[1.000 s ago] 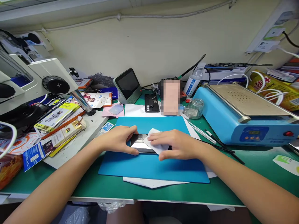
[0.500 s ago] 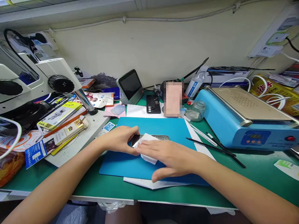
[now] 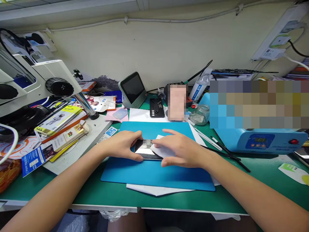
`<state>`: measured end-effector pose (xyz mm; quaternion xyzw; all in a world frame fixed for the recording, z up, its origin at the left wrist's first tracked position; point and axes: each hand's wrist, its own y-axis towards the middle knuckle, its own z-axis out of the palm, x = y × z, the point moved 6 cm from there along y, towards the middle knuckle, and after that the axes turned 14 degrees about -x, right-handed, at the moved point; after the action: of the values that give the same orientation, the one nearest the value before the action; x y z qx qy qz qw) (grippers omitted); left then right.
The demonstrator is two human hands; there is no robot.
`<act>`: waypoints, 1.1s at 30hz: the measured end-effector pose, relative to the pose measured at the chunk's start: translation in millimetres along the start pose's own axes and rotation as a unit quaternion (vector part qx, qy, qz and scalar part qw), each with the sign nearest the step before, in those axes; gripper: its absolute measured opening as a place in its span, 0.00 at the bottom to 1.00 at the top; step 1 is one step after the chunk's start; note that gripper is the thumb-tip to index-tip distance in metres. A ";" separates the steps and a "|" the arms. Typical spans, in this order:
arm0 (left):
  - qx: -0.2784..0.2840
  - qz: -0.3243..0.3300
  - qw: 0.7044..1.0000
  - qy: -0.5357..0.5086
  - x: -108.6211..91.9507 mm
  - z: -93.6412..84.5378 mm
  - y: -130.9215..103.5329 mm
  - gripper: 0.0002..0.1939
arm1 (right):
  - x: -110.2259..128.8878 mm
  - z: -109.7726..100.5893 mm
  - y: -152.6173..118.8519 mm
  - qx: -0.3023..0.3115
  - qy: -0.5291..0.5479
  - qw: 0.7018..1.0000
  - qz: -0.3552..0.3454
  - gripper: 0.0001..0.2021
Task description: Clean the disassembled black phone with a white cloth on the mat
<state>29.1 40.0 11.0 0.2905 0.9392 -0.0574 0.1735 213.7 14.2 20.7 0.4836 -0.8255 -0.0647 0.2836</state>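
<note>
A glossy, dark, phone-sized screen [image 3: 146, 154] lies flat on the blue mat [image 3: 154, 175], with bright reflections on its face. My left hand [image 3: 122, 145] grips its left end, thumb along the near edge and fingers at the far edge. On the right part of the screen is a white wipe [image 3: 164, 149], partly covered by my right hand [image 3: 183, 148]. The right fingers press the wipe down against the surface, with the index finger extended along it. The right end of the screen is hidden under the wipe and hand.
A microscope [image 3: 58, 80] stands left, among boxes and cards. Behind the mat are a black phone case [image 3: 157, 108], a smart display [image 3: 133, 90], a glass jar [image 3: 200, 115] and a plastic bottle [image 3: 200, 87]. Right are tweezers [image 3: 231, 151] and a blue heating machine [image 3: 265, 141].
My right hand and the wipe have shifted right and away from me, uncovering more of the screen's left and middle. My left hand keeps its grip.
</note>
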 end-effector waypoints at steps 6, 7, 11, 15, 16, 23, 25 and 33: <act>-0.008 0.009 1.000 -0.005 -1.2 -0.4 -0.1 0.30 | 6.7 8.2 -1.8 0.028 0.040 0.997 -0.063 0.35; -0.006 0.006 1.000 -0.004 -1.2 -0.5 -0.2 0.30 | 2.6 7.0 -1.6 0.021 0.032 0.998 -0.051 0.34; 0.001 0.001 1.000 0.001 -1.2 -1.0 -0.6 0.30 | -6.9 0.0 -1.6 -0.038 0.003 0.999 -0.020 0.34; -0.007 0.005 1.000 0.001 -0.9 -1.3 -0.2 0.30 | 5.9 7.1 -2.0 -0.012 0.044 0.996 -0.077 0.34; -0.007 0.005 1.000 0.000 -0.6 -1.1 -0.2 0.30 | 5.9 6.8 -1.7 -0.016 0.044 0.996 -0.075 0.33; -0.001 0.000 1.000 -0.002 -0.6 -0.4 -0.3 0.31 | 3.6 -2.2 -3.9 -0.077 0.018 0.994 -0.077 0.28; -0.002 -0.001 1.000 0.000 -0.3 -0.5 -0.4 0.31 | 5.3 1.5 -3.9 -0.048 0.022 0.994 -0.091 0.26; 0.001 0.000 1.000 0.003 0.5 -0.8 -0.5 0.32 | 3.1 -0.3 -5.1 -0.069 0.033 0.995 -0.067 0.24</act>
<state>28.2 40.0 11.5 0.2911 0.9397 -0.0576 0.1699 216.5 8.9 20.3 0.5186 -0.7752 -0.1248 0.3384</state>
